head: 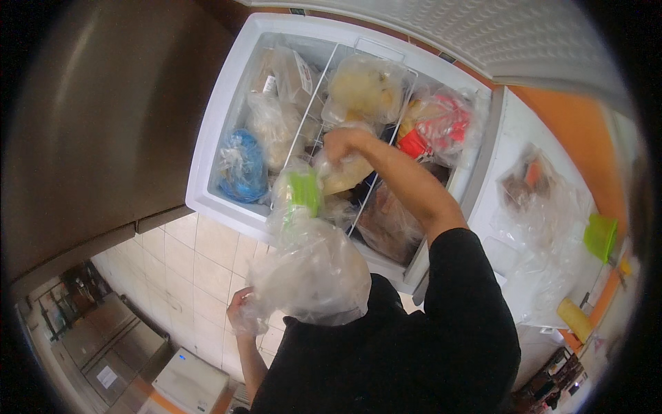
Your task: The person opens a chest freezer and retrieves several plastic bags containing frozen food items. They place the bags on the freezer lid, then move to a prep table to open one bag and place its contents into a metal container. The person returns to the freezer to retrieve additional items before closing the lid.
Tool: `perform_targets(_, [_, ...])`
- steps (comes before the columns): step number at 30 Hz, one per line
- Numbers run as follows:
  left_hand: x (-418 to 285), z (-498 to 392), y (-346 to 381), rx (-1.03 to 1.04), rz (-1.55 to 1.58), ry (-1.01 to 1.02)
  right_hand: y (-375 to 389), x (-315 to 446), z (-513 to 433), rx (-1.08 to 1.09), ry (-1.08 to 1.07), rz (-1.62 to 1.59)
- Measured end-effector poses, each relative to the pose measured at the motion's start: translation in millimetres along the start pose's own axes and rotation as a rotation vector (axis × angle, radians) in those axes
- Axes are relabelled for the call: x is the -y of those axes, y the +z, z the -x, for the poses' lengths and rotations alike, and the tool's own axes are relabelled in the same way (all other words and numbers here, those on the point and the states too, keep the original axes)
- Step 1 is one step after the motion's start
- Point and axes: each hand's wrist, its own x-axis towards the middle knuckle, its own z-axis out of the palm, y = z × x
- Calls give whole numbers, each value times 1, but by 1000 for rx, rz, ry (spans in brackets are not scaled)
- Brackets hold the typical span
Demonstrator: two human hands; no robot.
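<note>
My left hand (245, 309) grips the gathered end of a large clear plastic bag (315, 271) with pale contents, held against my front. My right hand (342, 145) reaches down into an open chest freezer (207, 171), onto a clear bag with yellowish contents (344, 173) in the middle section; its fingertips are blurred and partly hidden, so its hold is unclear. Beside that bag lies a bag with a bright green item (302, 194). Behind my right hand, another bag of yellow food (364, 88) rests between the white wire dividers (313, 106).
A blue bag (241, 165) and a whitish bag (274, 127) fill the freezer's left section. A red and clear bag (445, 124) lies on its right side, above a bag of brown contents (390, 222). More bags (543, 207) cover the white surface at right. A dark metal cabinet (103, 129) stands left.
</note>
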Motion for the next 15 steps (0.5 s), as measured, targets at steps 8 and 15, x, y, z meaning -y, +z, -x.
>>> perform_targets(8, [7, -2, 2, -5, -49, 44, -96, -17, 123, -14, 192, -803])
perform_targets(15, [-3, -7, 5, 10, -29, 19, -93, -16, 165, -320, -193, -1135])
